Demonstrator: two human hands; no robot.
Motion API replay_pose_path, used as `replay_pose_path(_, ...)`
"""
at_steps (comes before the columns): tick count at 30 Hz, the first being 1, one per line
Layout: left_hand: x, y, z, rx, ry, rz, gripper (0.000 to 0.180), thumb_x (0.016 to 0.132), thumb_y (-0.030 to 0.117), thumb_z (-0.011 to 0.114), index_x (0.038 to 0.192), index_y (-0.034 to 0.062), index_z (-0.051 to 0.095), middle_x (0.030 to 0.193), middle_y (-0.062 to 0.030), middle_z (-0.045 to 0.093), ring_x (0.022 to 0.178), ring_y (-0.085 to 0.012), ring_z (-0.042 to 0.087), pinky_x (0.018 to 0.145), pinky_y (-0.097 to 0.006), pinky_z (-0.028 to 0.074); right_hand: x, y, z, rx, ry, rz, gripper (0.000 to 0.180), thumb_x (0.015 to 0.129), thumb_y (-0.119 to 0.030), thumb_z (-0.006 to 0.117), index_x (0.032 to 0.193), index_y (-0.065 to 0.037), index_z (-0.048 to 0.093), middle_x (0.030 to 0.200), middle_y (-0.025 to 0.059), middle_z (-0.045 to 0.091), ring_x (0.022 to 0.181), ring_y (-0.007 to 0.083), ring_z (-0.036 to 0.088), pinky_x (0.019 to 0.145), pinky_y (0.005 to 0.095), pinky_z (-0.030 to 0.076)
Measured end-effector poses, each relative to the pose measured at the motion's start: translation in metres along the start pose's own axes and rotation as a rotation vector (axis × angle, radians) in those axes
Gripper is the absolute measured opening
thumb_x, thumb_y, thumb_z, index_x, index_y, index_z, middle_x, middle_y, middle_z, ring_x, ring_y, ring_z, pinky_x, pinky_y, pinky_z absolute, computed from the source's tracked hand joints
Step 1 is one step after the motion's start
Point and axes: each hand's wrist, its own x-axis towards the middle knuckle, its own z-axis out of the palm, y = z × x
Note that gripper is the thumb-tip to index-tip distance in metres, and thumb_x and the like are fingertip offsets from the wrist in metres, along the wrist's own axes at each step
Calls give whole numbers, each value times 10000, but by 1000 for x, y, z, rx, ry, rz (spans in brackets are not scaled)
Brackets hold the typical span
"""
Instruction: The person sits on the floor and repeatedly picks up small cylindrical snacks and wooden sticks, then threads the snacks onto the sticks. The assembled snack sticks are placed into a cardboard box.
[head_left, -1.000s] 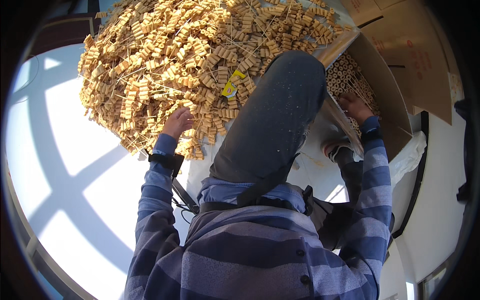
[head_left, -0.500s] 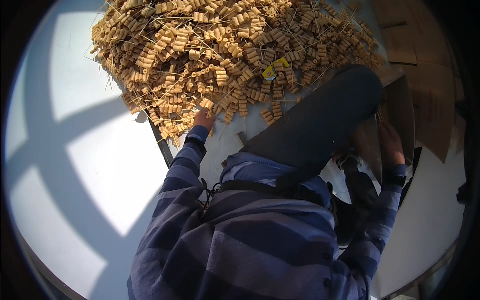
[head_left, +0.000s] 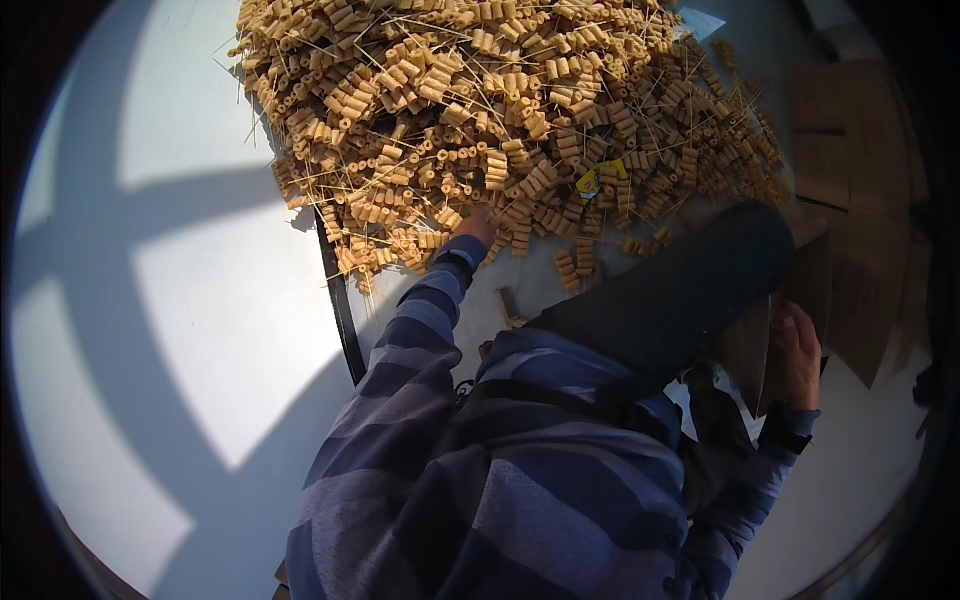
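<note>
A big heap of small tan ridged tubes threaded on thin wooden sticks (head_left: 500, 130) covers the far part of the pale table (head_left: 230, 320), rough and tangled, with one yellow tag (head_left: 597, 178) in it. The left hand (head_left: 480, 226) rests on the heap's near edge, fingers buried so its grasp cannot be told. The right hand (head_left: 800, 350) lies open-fingered against a flat brown cardboard flap (head_left: 760, 345), seemingly gripping its edge.
</note>
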Motion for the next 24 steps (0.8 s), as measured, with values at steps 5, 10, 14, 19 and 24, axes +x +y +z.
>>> replay_pose_path(5, -44, -51, -77, -117, 352, -32, 329, 971, 303, 539, 1217, 92, 594, 1054, -182, 698, 1008, -356, 669, 859, -451, 522, 18, 2, 5, -14, -21, -37, 460, 1060, -317, 510, 1433, -47, 509, 1258, 67, 628, 1077, 157, 604, 955, 320, 484)
replay_pose_path(10, -59, -86, -181, -158, 579, -387, 891, 843, 246, 799, 1520, 13, 267, 1093, -231, 687, 1002, -344, 677, 908, -413, 527, 19, -4, 18, -200, -43, -86, 457, 1060, -301, 514, 1443, -53, 502, 1299, 65, 610, 1141, 144, 577, 969, 306, 463)
replay_pose_path(14, -47, -79, -220, -108, 423, -608, 1093, 836, 251, 819, 1584, 40, 52, 1401, -318, 517, 1276, -411, 551, 1072, -460, 461, 12, -9, 24, -194, -36, -110, 442, 1065, -282, 505, 1446, -60, 500, 1322, 61, 598, 1178, 152, 566, 978, 304, 456)
replay_pose_path(19, -20, -79, -237, 71, 315, -565, 977, 900, 221, 735, 1593, 61, 65, 1305, -271, 613, 1164, -377, 638, 1005, -476, 504, 0, -12, 18, -221, -60, -81, 427, 1072, -278, 491, 1447, -75, 499, 1305, 57, 602, 1175, 154, 567, 982, 310, 456)
replay_pose_path(24, 10, -108, -243, 217, 294, -606, 749, 971, 170, 570, 1555, -32, 146, 1165, -279, 680, 1089, -379, 682, 919, -453, 558, -1, -19, 17, -241, -54, -23, 427, 1075, -290, 484, 1444, -75, 501, 1276, 54, 610, 1164, 148, 568, 973, 306, 457)
